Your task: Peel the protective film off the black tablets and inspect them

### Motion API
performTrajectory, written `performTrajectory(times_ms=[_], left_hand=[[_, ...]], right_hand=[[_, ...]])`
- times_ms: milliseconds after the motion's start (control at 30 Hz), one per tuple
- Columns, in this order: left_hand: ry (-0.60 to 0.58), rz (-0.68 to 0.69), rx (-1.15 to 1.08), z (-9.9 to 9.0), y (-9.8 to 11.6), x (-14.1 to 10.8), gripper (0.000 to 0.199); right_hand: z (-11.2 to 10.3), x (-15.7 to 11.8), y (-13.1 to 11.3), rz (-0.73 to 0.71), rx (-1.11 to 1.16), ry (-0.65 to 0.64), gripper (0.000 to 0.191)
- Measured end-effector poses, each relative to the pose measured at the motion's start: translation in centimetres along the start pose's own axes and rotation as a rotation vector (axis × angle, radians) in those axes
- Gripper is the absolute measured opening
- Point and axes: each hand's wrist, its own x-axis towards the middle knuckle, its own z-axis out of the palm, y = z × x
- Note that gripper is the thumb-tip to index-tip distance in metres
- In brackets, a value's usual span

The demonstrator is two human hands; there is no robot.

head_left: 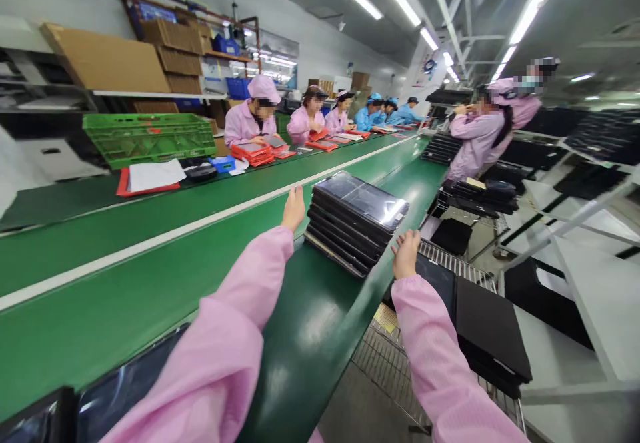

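A stack of several black tablets in glossy film (355,220) lies on the green conveyor belt (320,356), its top reflecting the ceiling lights. My left hand (293,208) is raised just left of the stack, holding nothing. My right hand (406,254) is up near the stack's right side, also holding nothing, with a small gap between them. Both pink sleeves reach forward from the bottom of the view. Below my left arm, more dark tablets (130,383) lie along the belt's near edge.
A wire rack (385,343) to my right carries stacked black flat cases (493,330). A second green belt (165,210) runs alongside. Co-workers in pink and blue (310,120) sit along it with red trays (253,153). Another pink-clad person (477,140) stands at right among dark stacks.
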Motion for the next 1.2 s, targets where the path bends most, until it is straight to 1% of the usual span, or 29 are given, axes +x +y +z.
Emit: performTrajectory(times_ms=[33,67,100,133,167,200,233,267,300,333,367,400,433,467,500,533,567,600,633,700,767,867,933,1000,1067,1133,1200], left_hand=[[0.002,0.009,0.02,-3.1,0.3,-0.8,0.05],[0.009,0.021,0.045,-6.9,0.6,-1.9,0.047],[0.022,0.027,0.076,-11.3,1.0,-3.6,0.045],[0.029,0.03,0.127,-16.0,1.5,-5.7,0.046],[0.001,0.052,0.255,-20.8,2.1,-8.4,0.049],[0.027,0.044,0.394,-25.6,2.9,-11.7,0.053],[0.089,-0.001,0.533,-30.0,3.7,-15.5,0.055],[0.195,-0.06,0.67,-34.1,4.4,-19.6,0.056],[0.308,-0.126,0.784,-37.5,5.0,-23.9,0.057],[0.407,-0.2,0.872,-40.4,5.4,-28.2,0.057],[0.532,-0.271,0.945,-42.6,5.6,-32.4,0.054],[0.645,-0.338,0.997,-44.3,5.5,-36.3,0.052],[0.728,-0.387,1.021,-45.4,5.2,-39.9,0.053],[0.82,-0.426,1.035,-46.0,4.7,-43.0,0.053],[0.883,-0.463,1.036,-46.2,4.1,-45.5,0.055],[0.934,-0.502,1.031,-46.1,3.6,-47.5,0.056],[0.956,-0.533,0.997,-45.7,3.1,-49.0,0.059],[0.971,-0.55,0.952,-45.2,2.7,-50.0,0.062],[0.992,-0.551,0.92,-44.6,2.4,-50.5,0.064],[1.052,-0.544,0.846,-43.6,2.1,-50.7,0.065],[1.079,-0.547,0.794,-43.0,2.3,-50.5,0.065],[1.037,-0.57,0.771,-43.0,2.7,-50.3,0.068],[0.995,-0.586,0.774,-43.2,2.9,-50.5,0.069],[0.954,-0.591,0.782,-43.2,3.0,-50.7,0.069],[0.917,-0.578,0.796,-42.7,3.0,-51.0,0.067],[0.888,-0.565,0.81,-41.6,3.0,-51.4,0.064],[0.854,-0.575,0.819,-40.4,2.8,-51.8,0.062]], right_hand=[[-0.5,-1.7,0.8,0.012,-0.014,0.053,0.042],[-1.0,-3.8,1.7,0.023,-0.029,0.095,0.042],[-1.3,-6.4,2.7,0.038,-0.043,0.112,0.042],[-1.5,-9.2,3.7,0.066,-0.057,0.099,0.041],[-1.6,-12.2,4.7,0.109,-0.071,0.052,0.04],[-1.5,-15.3,5.5,0.159,-0.082,-0.022,0.038],[-1.3,-18.3,6.2,0.209,-0.089,-0.115,0.036],[-0.8,-21.2,6.6,0.252,-0.093,-0.221,0.033],[-0.1,-23.8,6.9,0.293,-0.096,-0.339,0.03],[0.9,-26.1,7.0,0.331,-0.101,-0.465,0.028],[2.1,-28.2,7.0,0.363,-0.109,-0.596,0.026],[3.5,-30.1,7.0,0.387,-0.12,-0.728,0.025],[5.0,-31.9,6.8,0.401,-0.134,-0.855,0.025],[6.5,-33.5,6.7,0.404,-0.149,-0.973,0.027],[8.0,-35.0,6.6,0.395,-0.166,-1.076,0.03],[9.4,-36.4,6.6,0.375,-0.185,-1.16,0.035],[10.6,-37.6,6.5,0.343,-0.208,-1.224,0.041],[11.7,-38.7,6.5,0.301,-0.233,-1.269,0.049],[12.7,-39.6,6.4,0.249,-0.259,-1.3,0.057],[14.3,-40.8,6.2,0.123,-0.3,-1.337,0.069],[15.7,-41.2,5.9,-0.018,-0.323,-1.379,0.073],[17.5,-41.5,5.4,-0.21,-0.361,-1.473,0.072],[18.5,-41.6,5.1,-0.305,-0.401,-1.525,0.073],[19.1,-41.5,4.9,-0.375,-0.441,-1.556,0.073],[19.2,-41.0,4.9,-0.426,-0.472,-1.573,0.07],[18.8,-40.0,5.0,-0.45,-0.496,-1.577,0.066],[18.2,-38.6,5.2,-0.468,-0.533,-1.578,0.067]])
